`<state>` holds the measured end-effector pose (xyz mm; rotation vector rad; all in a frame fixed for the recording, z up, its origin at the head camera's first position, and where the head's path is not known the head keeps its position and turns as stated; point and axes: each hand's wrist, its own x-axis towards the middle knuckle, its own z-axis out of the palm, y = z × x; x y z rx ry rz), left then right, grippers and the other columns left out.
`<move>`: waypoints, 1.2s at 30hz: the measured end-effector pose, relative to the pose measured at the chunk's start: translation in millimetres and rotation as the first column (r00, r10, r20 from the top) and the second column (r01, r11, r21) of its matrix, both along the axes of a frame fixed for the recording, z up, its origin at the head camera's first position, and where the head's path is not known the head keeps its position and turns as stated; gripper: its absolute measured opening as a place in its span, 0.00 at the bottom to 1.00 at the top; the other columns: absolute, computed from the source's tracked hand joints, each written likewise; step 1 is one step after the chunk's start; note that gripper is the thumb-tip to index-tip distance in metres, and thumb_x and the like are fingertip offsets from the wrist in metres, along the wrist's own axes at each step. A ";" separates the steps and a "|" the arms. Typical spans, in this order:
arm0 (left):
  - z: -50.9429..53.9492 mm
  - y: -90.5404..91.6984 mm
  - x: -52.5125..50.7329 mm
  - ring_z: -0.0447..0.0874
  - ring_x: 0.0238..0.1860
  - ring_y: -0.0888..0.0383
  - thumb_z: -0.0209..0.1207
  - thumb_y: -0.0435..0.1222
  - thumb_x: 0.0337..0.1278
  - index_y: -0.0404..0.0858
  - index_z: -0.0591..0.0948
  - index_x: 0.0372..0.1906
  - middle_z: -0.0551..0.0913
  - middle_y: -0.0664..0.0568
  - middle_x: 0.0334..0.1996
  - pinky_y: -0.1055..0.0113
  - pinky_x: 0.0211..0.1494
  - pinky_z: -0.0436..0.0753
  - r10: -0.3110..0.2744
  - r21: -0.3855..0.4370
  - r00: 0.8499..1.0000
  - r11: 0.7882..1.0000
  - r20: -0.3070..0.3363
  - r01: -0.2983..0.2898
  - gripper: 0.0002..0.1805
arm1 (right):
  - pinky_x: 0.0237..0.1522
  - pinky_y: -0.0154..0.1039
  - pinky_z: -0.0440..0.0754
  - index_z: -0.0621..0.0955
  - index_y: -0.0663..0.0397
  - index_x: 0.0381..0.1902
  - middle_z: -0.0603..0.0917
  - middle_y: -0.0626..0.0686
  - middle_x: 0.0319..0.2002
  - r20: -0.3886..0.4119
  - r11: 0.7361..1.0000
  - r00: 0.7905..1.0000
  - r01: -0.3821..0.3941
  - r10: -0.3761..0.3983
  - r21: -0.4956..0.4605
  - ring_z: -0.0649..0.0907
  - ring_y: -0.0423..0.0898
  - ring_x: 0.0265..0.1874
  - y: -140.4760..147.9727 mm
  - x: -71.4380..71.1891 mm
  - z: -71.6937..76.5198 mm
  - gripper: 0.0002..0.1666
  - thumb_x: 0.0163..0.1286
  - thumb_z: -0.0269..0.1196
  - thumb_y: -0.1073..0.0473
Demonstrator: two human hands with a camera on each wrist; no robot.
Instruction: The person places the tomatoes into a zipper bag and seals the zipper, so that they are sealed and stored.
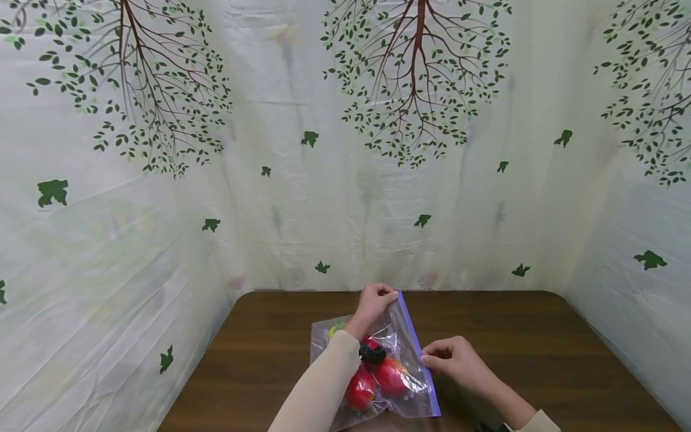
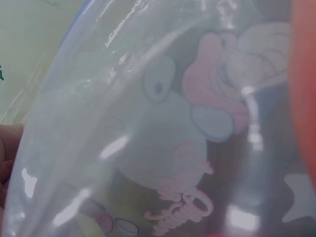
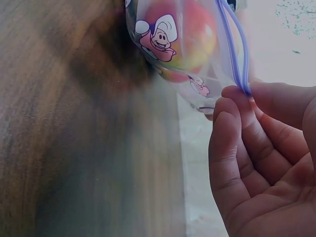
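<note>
A clear zip bag point(image 1: 398, 336) with a purple zip edge point(image 1: 411, 329) lies on the table, holding several red-and-yellow fruits point(image 1: 391, 377). Something yellow and green point(image 1: 336, 329) shows near its far left corner. My left hand point(image 1: 373, 307) pinches the far end of the zip edge, its forearm crossing over the bag. Partway along that edge, my right hand point(image 1: 459, 363) pinches the strip between thumb and fingers. The right wrist view shows this pinch closely, with cartoon prints point(image 3: 159, 42) on the plastic. Shiny plastic fills the left wrist view.
The brown wooden table point(image 1: 513, 324) extends on both sides of the bag. Behind it hangs a pale cloth point(image 1: 367, 210) printed with trees and leaves. A black band point(image 1: 372, 353) circles my left wrist.
</note>
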<state>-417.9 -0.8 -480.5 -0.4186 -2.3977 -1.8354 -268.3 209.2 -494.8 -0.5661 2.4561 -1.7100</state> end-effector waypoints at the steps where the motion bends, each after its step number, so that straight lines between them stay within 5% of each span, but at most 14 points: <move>1: -0.2 0.2 -0.4 0.73 0.28 0.62 0.69 0.33 0.60 0.33 0.88 0.33 0.82 0.53 0.28 0.69 0.31 0.73 -0.001 0.000 1.000 1.000 0.000 0.001 0.06 | 0.36 0.47 0.87 0.89 0.59 0.40 0.88 0.54 0.34 -0.002 1.000 1.000 -0.003 0.003 0.001 0.85 0.53 0.31 0.1 0.5 -0.1 0.13 0.69 0.68 0.54; 23: 4.4 -0.7 -2.4 0.73 0.29 0.61 0.69 0.34 0.60 0.35 0.88 0.32 0.82 0.53 0.28 0.68 0.32 0.73 -0.004 -0.005 0.999 1.000 0.044 0.004 0.06 | 0.33 0.41 0.86 0.90 0.49 0.39 0.88 0.49 0.33 -0.009 0.997 1.000 -0.022 0.023 0.078 0.84 0.45 0.29 6.9 13.6 -5.4 0.09 0.70 0.68 0.52; 36: 4.0 -1.5 -11.0 0.73 0.29 0.61 0.69 0.34 0.59 0.35 0.87 0.32 0.81 0.54 0.26 0.69 0.33 0.73 0.025 0.008 0.999 1.000 0.046 -0.025 0.06 | 0.30 0.38 0.85 0.89 0.52 0.38 0.88 0.50 0.32 0.002 0.997 0.998 -0.064 0.064 0.042 0.83 0.41 0.28 10.5 23.8 -9.0 0.07 0.69 0.68 0.55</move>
